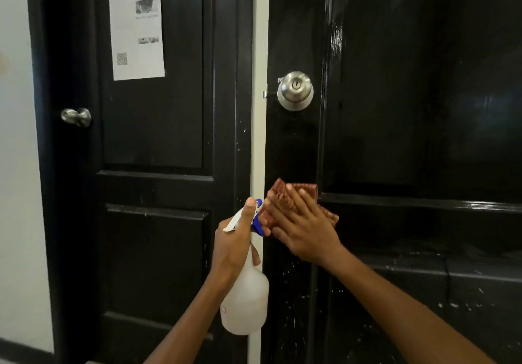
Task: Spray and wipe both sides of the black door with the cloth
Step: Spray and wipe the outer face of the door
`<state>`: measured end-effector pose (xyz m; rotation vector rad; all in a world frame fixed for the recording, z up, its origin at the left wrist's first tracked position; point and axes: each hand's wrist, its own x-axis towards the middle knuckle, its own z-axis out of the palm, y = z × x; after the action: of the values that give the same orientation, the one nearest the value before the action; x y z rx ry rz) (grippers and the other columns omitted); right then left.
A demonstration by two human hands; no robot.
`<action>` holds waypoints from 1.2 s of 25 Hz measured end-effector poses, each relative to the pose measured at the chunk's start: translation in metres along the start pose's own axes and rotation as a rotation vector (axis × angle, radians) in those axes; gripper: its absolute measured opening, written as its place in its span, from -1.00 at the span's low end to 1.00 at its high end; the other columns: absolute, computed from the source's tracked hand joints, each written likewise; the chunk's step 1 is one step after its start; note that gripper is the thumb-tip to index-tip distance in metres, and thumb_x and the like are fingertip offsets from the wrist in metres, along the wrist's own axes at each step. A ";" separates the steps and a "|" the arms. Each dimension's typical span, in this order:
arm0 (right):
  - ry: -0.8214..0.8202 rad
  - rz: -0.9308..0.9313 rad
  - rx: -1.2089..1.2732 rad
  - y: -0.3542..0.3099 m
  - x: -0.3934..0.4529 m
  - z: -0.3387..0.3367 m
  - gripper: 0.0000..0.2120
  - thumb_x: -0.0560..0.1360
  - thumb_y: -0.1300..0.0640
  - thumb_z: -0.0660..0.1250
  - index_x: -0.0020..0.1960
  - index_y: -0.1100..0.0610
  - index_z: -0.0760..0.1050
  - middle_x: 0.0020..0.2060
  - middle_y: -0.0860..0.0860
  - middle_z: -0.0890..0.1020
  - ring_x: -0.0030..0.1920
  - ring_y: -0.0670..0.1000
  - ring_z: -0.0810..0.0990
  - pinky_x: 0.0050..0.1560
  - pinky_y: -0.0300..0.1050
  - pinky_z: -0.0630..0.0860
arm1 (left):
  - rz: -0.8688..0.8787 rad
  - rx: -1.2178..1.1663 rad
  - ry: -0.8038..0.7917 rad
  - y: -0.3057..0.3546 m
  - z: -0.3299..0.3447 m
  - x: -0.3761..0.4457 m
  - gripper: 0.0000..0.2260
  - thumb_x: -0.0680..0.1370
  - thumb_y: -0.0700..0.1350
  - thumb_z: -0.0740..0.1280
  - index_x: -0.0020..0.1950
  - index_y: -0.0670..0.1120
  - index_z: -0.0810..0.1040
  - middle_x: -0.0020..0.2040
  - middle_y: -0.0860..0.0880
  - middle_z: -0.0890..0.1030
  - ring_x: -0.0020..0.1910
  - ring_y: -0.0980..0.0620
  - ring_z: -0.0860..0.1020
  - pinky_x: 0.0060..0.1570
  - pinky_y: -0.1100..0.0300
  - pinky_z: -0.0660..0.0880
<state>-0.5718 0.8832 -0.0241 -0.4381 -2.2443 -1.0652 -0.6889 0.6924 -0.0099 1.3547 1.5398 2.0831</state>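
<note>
- At the far left a second black door [152, 126] stands beside a pale wall [14, 137], with a steel knob [76, 116] and a printed sheet [137, 33] taped to its upper panel.
- The left hand [236, 243] grips the neck of a white spray bottle [245, 301], fingers curled round it and one finger lying up along the blue-and-white trigger head [255, 216], just in front of the pale strip [258, 137] between the two doors.
- Just right of it, the right hand [302, 228] is spread flat, fingers straight, pressing a reddish checked cloth [293, 194] against the black door [395, 109] near its left edge, below the round lock knob [295, 91].
- The step in hand looks like wiping this face. To do it well, I judge the palm should stay flat and work in overlapping passes across the glossy panels.
- The lower right part shows pale flecks [296, 301], so it likely needs more spray and firmer rubbing, and the panel ledges [423, 202] need the cloth edge.
- The door's other side is not visible.
</note>
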 end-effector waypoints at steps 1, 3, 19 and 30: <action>-0.028 -0.069 -0.018 -0.013 -0.027 0.015 -0.33 0.70 -0.22 -0.03 0.68 0.02 -0.17 0.66 0.09 -0.12 0.64 0.28 -0.13 0.59 0.34 -0.05 | -0.016 0.013 -0.017 -0.006 -0.002 -0.005 -0.41 0.49 0.33 0.13 -0.08 -0.16 0.66 -0.20 -0.17 0.69 -0.29 -0.11 0.63 -0.28 0.26 0.55; -0.038 -0.191 -0.064 -0.032 -0.076 0.037 -0.31 0.69 -0.23 0.07 0.68 0.01 -0.11 0.67 0.07 -0.07 0.64 0.26 -0.04 0.60 0.29 -0.07 | -0.046 0.018 -0.046 -0.017 -0.004 -0.017 -0.39 0.50 0.35 0.13 -0.08 -0.16 0.66 -0.18 -0.16 0.69 -0.32 -0.14 0.60 -0.31 0.17 0.53; -0.020 0.064 0.042 -0.024 -0.054 0.018 -0.30 0.69 -0.25 0.03 0.68 0.03 -0.12 0.67 0.03 -0.12 0.65 0.18 -0.17 0.60 0.22 -0.10 | -0.136 0.002 -0.024 -0.046 0.020 -0.047 -0.44 0.51 0.28 0.12 -0.04 -0.17 0.64 -0.18 -0.12 0.71 -0.33 -0.12 0.63 -0.41 0.30 0.55; 0.202 0.745 0.145 0.055 -0.111 -0.003 -0.32 0.68 -0.14 0.05 0.68 0.10 -0.07 0.67 0.05 -0.06 0.64 0.26 -0.13 0.57 0.40 -0.07 | -0.102 -0.045 -0.078 -0.008 0.060 -0.008 -0.40 0.52 0.30 0.19 -0.10 -0.26 0.60 -0.29 -0.14 0.65 -0.45 0.04 0.57 -0.45 0.24 0.50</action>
<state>-0.4581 0.9112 -0.0629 -0.9561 -1.7277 -0.5212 -0.6413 0.7292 -0.0187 1.2978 1.4887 1.9689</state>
